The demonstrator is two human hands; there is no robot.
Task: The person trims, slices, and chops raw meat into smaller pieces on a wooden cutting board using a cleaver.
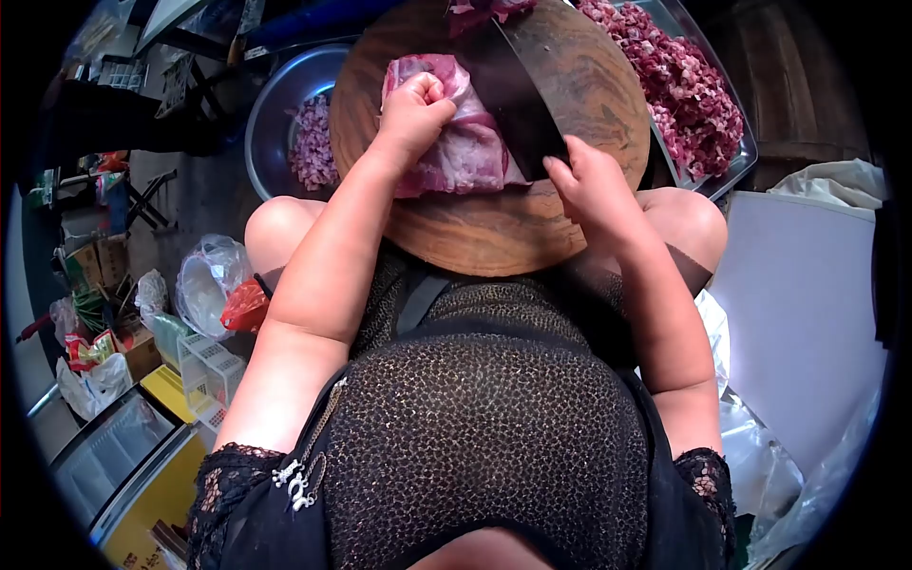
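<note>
A slab of raw meat (467, 157), pink with pale fat, lies on a round wooden chopping block (484, 233). My left hand (415, 116) is closed on its upper left part, fingers curled in. In my right hand (594, 180) is a cleaver (518, 95), gripped at the handle end, which the fingers mostly hide. Its wide dark blade stands along the right side of the slab, pointing away from me. Beyond the blade's far end, another piece of meat (484, 11) is partly cut off by the top of the view.
A metal tray (750, 152) heaped with chopped meat (679, 90) stands right of the block. Left of it, a metal bowl (271, 114) holds smaller diced bits (313, 142). My knees flank the block. Bags, a white plastic basket (209, 375) and boxes crowd the left floor.
</note>
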